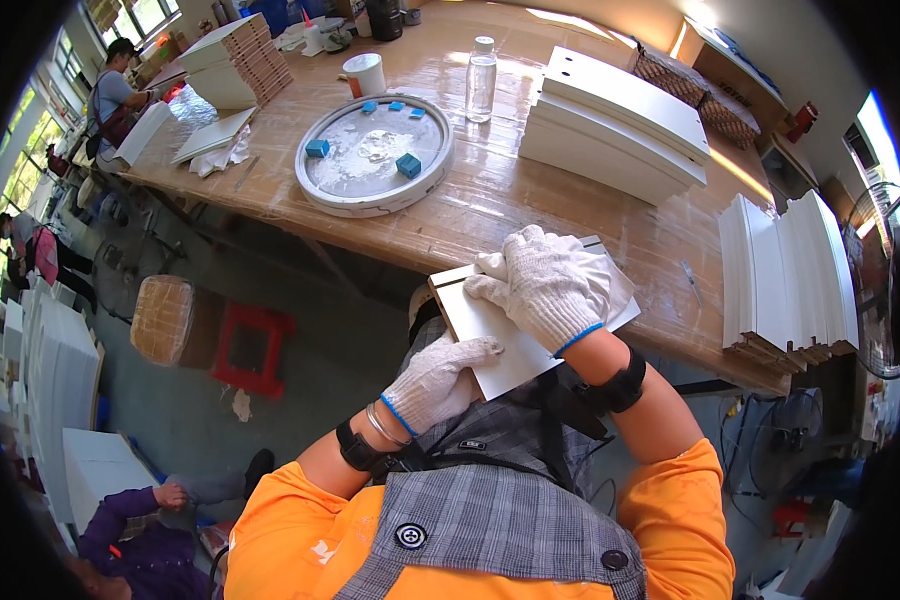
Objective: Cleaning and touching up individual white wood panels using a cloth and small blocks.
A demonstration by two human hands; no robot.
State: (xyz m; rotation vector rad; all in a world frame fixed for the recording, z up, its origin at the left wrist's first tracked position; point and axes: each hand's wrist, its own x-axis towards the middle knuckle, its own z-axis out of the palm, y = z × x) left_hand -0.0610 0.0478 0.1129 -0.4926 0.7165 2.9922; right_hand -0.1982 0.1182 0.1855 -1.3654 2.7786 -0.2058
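Head view: brown film-covered wooden table (490, 205), white flat rectangular board (515, 368) overlapping its near edge.
White-gloved left hand (437, 382) grips the board's near-left edge; white-gloved right hand (552, 282), fingers bent, presses its far right over a pale cloth (620, 287). Uneven pressing might tip the board; grit could scratch it.

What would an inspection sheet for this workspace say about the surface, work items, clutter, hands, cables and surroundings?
Surface: brown table, shiny, wrinkled covering.
Work items: white panel at the table's near edge, above the lap.
Clutter: round tray bearing blue blocks and white residue; clear bottle; panel stack behind.
Hands: both gloved; left hand grips the panel's left edge, thumb on top; right hand lies over the panel.
Cables: dark cable low at right.
Surroundings: red stool, wrapped box, co-workers at left.
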